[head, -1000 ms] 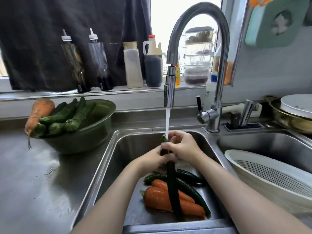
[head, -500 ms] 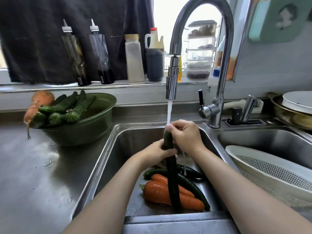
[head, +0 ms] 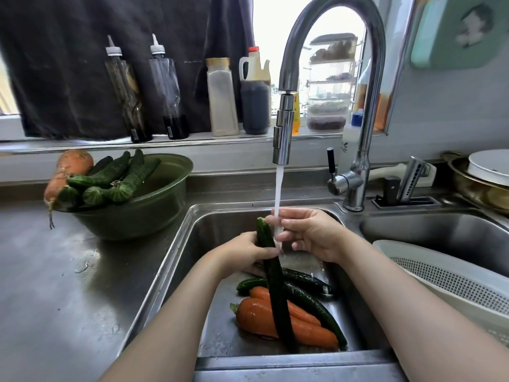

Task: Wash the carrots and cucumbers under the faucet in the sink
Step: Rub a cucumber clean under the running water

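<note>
In the steel sink (head: 176, 244), we see the held cucumber (head: 272, 277) crossing 2 smooth, wet carrots (head: 256, 318) and 2 dark cucumbers (head: 314, 304), partly hiding them. We cannot resolve its near end in shadow. The left hand (head: 245, 255) grips its upper section. The right hand (head: 314, 235), fingers loosely curled and holding nothing, sits under the faucet (head: 283, 139) stream, just beside the cucumber's far tip.

Your two arms are bare: the left forearm (head: 170, 321) and the right forearm (head: 413, 312) show uncovered skin from the frame's lower edge to the wrists. Your left grip (head: 245, 255) is a bare hand, glistening wet over its back. Your right grip (head: 311, 235) is bare as well, wet at the fingertips (head: 286, 221).
</note>
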{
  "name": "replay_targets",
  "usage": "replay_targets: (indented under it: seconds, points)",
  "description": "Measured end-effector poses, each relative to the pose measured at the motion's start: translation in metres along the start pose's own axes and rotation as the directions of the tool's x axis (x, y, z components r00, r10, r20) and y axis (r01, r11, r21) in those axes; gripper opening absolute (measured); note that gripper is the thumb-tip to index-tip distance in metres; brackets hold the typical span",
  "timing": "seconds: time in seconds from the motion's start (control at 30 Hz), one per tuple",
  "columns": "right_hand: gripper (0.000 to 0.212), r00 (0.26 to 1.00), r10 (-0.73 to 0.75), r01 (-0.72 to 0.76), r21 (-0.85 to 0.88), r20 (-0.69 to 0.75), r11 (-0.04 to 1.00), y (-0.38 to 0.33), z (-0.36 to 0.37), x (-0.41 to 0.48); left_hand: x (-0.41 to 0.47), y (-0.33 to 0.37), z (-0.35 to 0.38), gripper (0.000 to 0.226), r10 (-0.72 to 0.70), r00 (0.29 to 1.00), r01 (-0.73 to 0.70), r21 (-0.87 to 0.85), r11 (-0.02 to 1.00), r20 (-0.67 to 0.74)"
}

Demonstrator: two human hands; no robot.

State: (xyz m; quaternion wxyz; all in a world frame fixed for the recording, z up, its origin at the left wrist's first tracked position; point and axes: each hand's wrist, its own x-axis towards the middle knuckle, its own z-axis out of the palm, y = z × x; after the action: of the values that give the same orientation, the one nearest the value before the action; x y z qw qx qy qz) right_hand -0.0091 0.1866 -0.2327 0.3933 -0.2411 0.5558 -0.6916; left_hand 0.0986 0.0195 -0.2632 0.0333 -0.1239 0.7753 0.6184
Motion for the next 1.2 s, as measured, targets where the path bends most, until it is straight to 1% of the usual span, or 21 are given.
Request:
replay_targets:
  seconds: [0.13,0.27,0.3,0.37,0.43,0.47,0.5,0.53,0.6,0.63,0.67,0.7,0.77,0.83,0.9,0.97,1.0,1.07,1.1,1.13,1.2]
  points:
    - [0.029,0.999,-0.018,0.019,-0.011,0.049,1.000,0.000,0.002,0.002,-0.003,0.001,-0.004,0.017,-0.023,1.000,0.023,0.012,1.000,0.007]
    - [0.029,0.999,-0.023,0.021,0.033,0.038,0.999,0.002,0.008,0.005,-0.003,0.001,-0.004,0.019,-0.033,0.999,0.033,0.028,0.999,-0.004]
    - [0.030,1.000,-0.028,0.028,0.014,0.013,1.000,0.004,0.009,0.006,-0.003,0.002,-0.003,0.019,-0.025,1.000,0.026,0.024,0.999,-0.011]
    - [0.031,0.991,-0.076,0.060,-0.137,-0.113,0.989,0.005,0.012,0.004,-0.002,0.003,0.000,0.022,0.024,0.999,-0.024,-0.006,1.000,-0.041]
    - [0.021,0.954,-0.171,0.086,-0.323,-0.246,0.943,0.006,0.013,0.003,-0.001,0.006,0.008,0.026,0.103,0.989,-0.108,-0.041,0.993,-0.109]
    - [0.016,0.941,-0.191,0.082,-0.361,-0.279,0.929,0.007,0.014,0.003,0.001,0.007,0.015,0.026,0.144,0.977,-0.153,-0.045,0.987,-0.158]
    - [0.021,0.941,-0.166,0.050,-0.364,-0.294,0.930,0.009,0.015,0.003,0.004,0.009,0.022,0.024,0.176,0.961,-0.190,-0.048,0.981,-0.215]
    - [0.030,0.950,-0.095,-0.010,-0.332,-0.298,0.943,0.011,0.015,0.003,0.008,0.012,0.030,0.017,0.200,0.940,-0.223,-0.054,0.973,-0.275]
    - [0.045,0.967,0.103,-0.144,-0.163,-0.234,0.976,0.016,0.018,0.003,0.011,0.015,0.045,0.005,0.220,0.902,-0.260,-0.061,0.964,-0.371]
    - [0.051,0.969,0.172,-0.185,-0.055,-0.179,0.981,0.019,0.018,0.004,0.012,0.015,0.050,0.008,0.229,0.883,-0.270,-0.045,0.962,-0.410]
    - [0.056,0.971,0.202,-0.201,0.026,-0.129,0.979,0.023,0.016,0.005,0.013,0.016,0.051,0.010,0.245,0.863,-0.281,-0.017,0.960,-0.441]
    - [0.059,0.976,0.197,-0.192,0.056,-0.094,0.980,0.025,0.014,0.006,0.013,0.016,0.051,0.010,0.257,0.850,-0.287,0.005,0.958,-0.460]
    - [0.060,0.988,0.149,-0.146,0.053,-0.046,0.988,0.026,0.013,0.006,0.008,0.020,0.048,0.008,0.259,0.838,-0.299,-0.006,0.954,-0.480]
    - [0.056,0.993,0.114,-0.112,0.081,-0.019,0.990,0.025,0.014,0.004,0.004,0.026,0.046,0.011,0.270,0.840,-0.316,-0.021,0.948,-0.470]
    - [0.048,0.993,0.117,-0.115,0.116,-0.010,0.987,0.022,0.018,0.000,0.004,0.028,0.045,0.013,0.331,0.836,-0.349,0.043,0.936,-0.438]
    - [0.046,0.993,0.119,-0.117,0.097,-0.013,0.988,0.022,0.019,-0.002,0.004,0.030,0.047,0.022,0.341,0.848,-0.351,0.053,0.935,-0.406]
    - [0.049,0.993,0.120,-0.119,0.069,-0.008,0.990,0.022,0.020,-0.002,0.004,0.032,0.046,0.021,0.334,0.850,-0.341,0.056,0.938,-0.407]
    - [0.060,0.987,0.162,-0.162,0.006,-0.012,0.987,0.022,0.020,-0.001,0.006,0.037,0.041,0.006,0.314,0.839,-0.305,0.095,0.948,-0.443]
    - [0.062,0.983,0.185,-0.185,-0.024,-0.012,0.982,0.023,0.019,0.001,0.008,0.040,0.038,0.008,0.305,0.829,-0.270,0.142,0.952,-0.469]
    - [0.059,0.980,0.198,-0.197,-0.039,0.007,0.980,0.023,0.021,-0.001,0.010,0.042,0.035,0.014,0.292,0.821,-0.234,0.177,0.956,-0.491]
    - [0.038,0.985,0.167,-0.165,-0.048,0.035,0.985,0.023,0.023,-0.003,0.015,0.048,0.033,0.023,0.257,0.806,-0.213,0.143,0.966,-0.534]
